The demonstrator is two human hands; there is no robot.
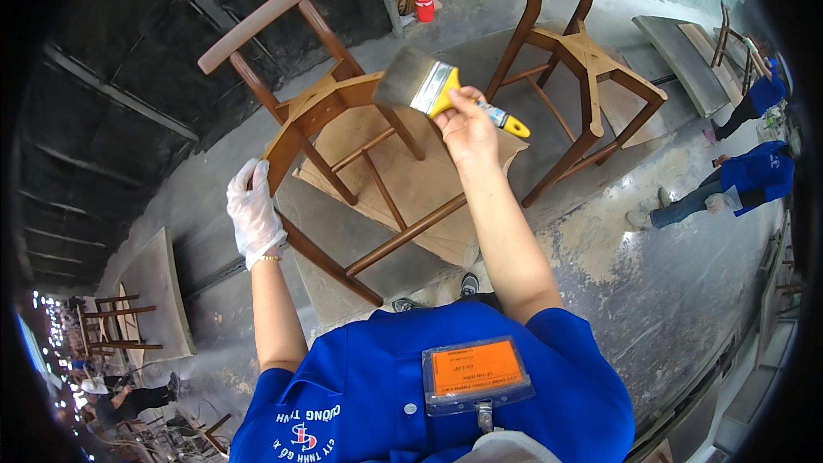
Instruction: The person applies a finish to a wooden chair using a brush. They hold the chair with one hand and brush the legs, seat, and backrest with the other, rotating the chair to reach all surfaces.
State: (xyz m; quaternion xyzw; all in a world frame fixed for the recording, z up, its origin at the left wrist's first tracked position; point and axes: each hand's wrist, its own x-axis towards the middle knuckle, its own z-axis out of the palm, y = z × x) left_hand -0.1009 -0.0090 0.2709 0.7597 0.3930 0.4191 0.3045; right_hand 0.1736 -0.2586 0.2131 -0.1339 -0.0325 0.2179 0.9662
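Note:
A brown wooden chair frame (296, 124) with no seat panel stands before me, tilted in the view, over a sheet of cardboard (463, 236). My left hand (255, 214), in a thin clear glove, is closed round the front corner of its seat frame. Bare and raised above the chair's other side, my right hand (470, 129) grips a wide paintbrush (441, 90) by its yellow handle. The brush has a silver metal band, and its dark bristles point left, overlapping the seat rail in view; I cannot tell whether they touch it.
A second chair frame (591, 77) stands at the right. Beyond it lie flat boards (681, 60). Two people in blue shirts (754, 176) are at the far right, another person (129, 403) at the lower left. A red container (424, 2) stands at the back; a dark wall (111, 111) runs along the left.

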